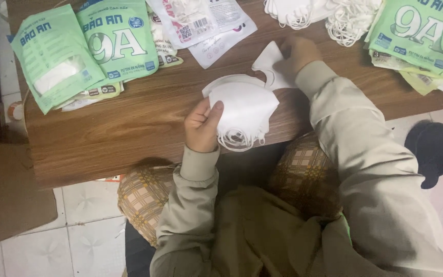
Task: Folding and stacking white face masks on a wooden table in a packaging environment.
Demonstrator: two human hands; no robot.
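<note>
My left hand [203, 124] grips a small stack of folded white face masks [244, 107] near the front edge of a low wooden table [129, 123], their ear loops hanging below the hand. Farther back, my right hand [297, 54] rests on a single white mask [268, 64] lying flat on the table, fingers closed on its edge. Both sleeves are beige.
Green printed pouches [85, 46] lie at the table's back left and more green pouches [424, 31] at the back right. White and clear packets [206, 25] sit at the back middle, beside a heap of loose white masks [324, 15]. My legs in checked trousers are under the table.
</note>
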